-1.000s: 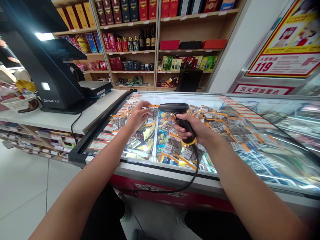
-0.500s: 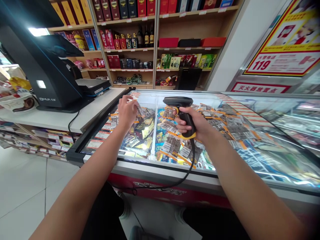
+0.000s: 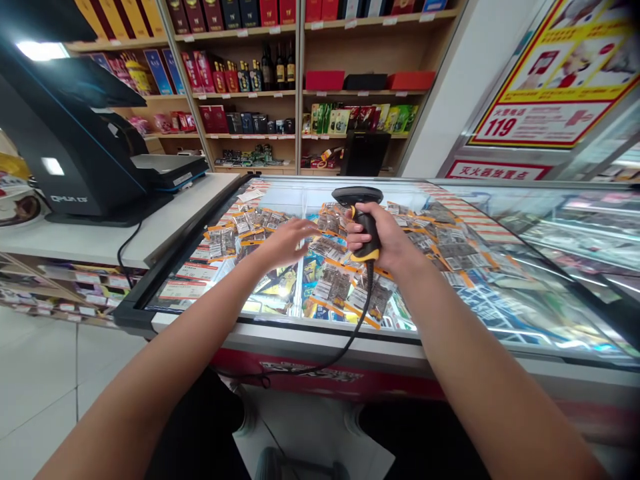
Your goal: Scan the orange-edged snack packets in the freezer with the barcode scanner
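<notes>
My right hand (image 3: 383, 237) is wrapped round the grip of a black and yellow barcode scanner (image 3: 369, 230), its head level above the freezer's glass top. A black cable runs down from the grip over the front edge. My left hand (image 3: 289, 241) is stretched toward the middle of the glass, fingers apart and nothing in them. Beneath and around it lie small clear packets with orange edges. One group of packets (image 3: 257, 221) is on the left of the glass, another group (image 3: 334, 283) below the scanner, and more packets (image 3: 453, 243) spread to the right.
A chest freezer (image 3: 325, 337) with frozen goods under its glass stands before me. Left is a white counter (image 3: 150, 230) with a dark weighing terminal (image 3: 75, 147). Behind are shelves (image 3: 245, 97) of boxes and bottles. Price labels (image 3: 185, 290) lie at the glass's left side.
My left hand has moved right, from the left side of the glass to its middle, and several packets now show at the left. The right hand still holds the scanner.
</notes>
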Available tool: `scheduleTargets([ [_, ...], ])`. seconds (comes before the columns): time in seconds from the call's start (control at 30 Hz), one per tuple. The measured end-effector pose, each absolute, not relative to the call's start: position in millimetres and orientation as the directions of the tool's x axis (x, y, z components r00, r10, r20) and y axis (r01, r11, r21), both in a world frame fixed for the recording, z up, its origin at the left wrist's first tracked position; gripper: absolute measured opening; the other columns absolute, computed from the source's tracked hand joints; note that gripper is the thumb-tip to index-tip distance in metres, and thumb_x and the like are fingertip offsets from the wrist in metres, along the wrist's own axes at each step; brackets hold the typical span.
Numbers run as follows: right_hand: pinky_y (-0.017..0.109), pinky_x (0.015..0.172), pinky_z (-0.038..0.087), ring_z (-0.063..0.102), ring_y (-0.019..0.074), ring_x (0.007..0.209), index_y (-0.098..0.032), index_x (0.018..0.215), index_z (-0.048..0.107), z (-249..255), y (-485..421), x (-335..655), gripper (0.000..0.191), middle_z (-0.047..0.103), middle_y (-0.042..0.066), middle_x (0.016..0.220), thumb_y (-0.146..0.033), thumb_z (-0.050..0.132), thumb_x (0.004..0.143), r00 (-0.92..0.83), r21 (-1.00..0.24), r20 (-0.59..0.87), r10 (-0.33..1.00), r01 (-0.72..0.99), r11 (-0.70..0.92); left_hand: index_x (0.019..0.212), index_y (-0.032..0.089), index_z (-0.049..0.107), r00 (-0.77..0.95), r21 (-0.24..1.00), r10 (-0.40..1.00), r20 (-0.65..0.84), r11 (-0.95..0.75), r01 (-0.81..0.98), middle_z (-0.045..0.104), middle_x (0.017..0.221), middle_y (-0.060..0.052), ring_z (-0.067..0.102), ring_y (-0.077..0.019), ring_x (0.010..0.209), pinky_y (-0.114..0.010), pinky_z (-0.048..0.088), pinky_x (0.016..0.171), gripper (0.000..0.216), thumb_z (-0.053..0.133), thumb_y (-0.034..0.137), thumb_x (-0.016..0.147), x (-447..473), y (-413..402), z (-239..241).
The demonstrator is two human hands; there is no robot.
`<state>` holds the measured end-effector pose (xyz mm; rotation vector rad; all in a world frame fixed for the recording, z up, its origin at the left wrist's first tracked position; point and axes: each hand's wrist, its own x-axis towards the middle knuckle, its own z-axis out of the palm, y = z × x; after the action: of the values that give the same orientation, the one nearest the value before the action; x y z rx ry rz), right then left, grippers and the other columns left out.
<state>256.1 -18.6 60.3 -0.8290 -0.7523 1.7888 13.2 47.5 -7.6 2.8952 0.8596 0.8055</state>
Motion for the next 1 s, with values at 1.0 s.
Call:
scheduleTargets([
  [1.0,0.022,0.036,0.033,0.029,0.0056,0.038,-0.023,0.087,0.055,59.7,-25.5,273.3,0.03,0.052,-0.004,0.057,-0.041,0.079,0.087,-0.524,-0.931,-0.313,0.792,0.003,-0.365,0.141,0.03,0.064,0.701,0.379,0.657,0.278,-0.745,0.549,0.071,0.131,-0.01,0.07,-0.0278,0.114,-0.042,0.058,0.096,0.06,0.077,0.041,0.084,-22.1,60.8,-17.4],
])
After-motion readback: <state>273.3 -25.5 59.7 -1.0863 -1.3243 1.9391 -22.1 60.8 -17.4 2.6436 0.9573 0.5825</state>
